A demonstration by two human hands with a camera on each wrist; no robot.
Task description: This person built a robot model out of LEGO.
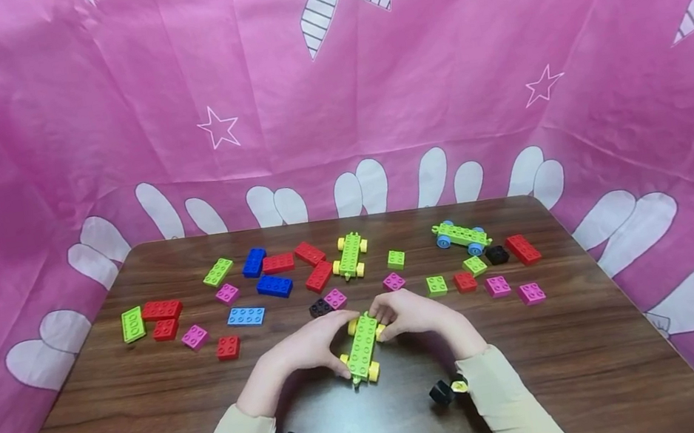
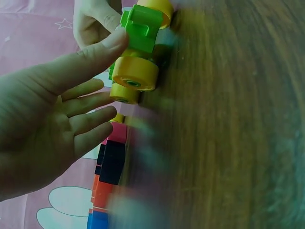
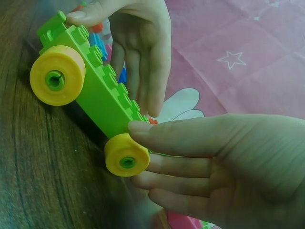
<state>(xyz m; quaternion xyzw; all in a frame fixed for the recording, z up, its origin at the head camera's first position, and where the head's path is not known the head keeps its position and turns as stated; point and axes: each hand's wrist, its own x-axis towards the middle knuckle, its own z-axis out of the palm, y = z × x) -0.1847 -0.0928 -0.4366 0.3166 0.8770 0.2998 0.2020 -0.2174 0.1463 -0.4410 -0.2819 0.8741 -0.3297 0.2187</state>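
Your left hand [image 1: 309,346] and right hand [image 1: 410,314] flank the green plastic studded chassis with 4 yellow wheels [image 1: 363,349] near the middle of the dark wooden bench [image 1: 148,418], fingers nearly straight, thumbs touching it. It looks light, stiff and prone to rolling; hold its long sides.

Both hands are meeting at the middle of the dark wooden table [image 1: 116,430], the left hand [image 1: 312,345] and the right hand [image 1: 412,314] touching either side of a green wheeled chassis [image 1: 363,347] with yellow wheels. Loose bricks are lying beyond them, among them a second yellow-wheeled chassis [image 1: 350,254] and a blue-wheeled chassis [image 1: 461,235], against a pink backdrop [image 1: 327,85].
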